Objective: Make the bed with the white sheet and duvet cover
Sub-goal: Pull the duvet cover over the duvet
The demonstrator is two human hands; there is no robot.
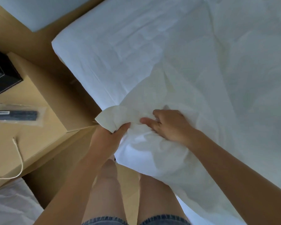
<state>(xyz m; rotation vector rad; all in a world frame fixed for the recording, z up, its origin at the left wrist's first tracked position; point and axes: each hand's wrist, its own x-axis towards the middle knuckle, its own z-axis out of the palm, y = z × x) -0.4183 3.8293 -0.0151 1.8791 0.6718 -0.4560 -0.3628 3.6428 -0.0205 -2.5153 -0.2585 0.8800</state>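
Duvet cover (193,95): white and creased, spread over the right part of the bed (66,62), its corner bunched at the near left edge. White sheet (112,46): laid flat toward the bed's far left corner. The cover's far side is cut off by the frame. Left hand (107,135): clenched around the cover's corner. Right hand (170,125): curled into the folds just beside it, fingertips buried.

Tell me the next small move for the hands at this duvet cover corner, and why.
Probably draw the corner of the duvet cover taut toward the mattress corner with the left hand, right hand flattening the folds: the left hand grips that corner, the cover bunches under the right hand, and the white sheet beyond lies uncovered.
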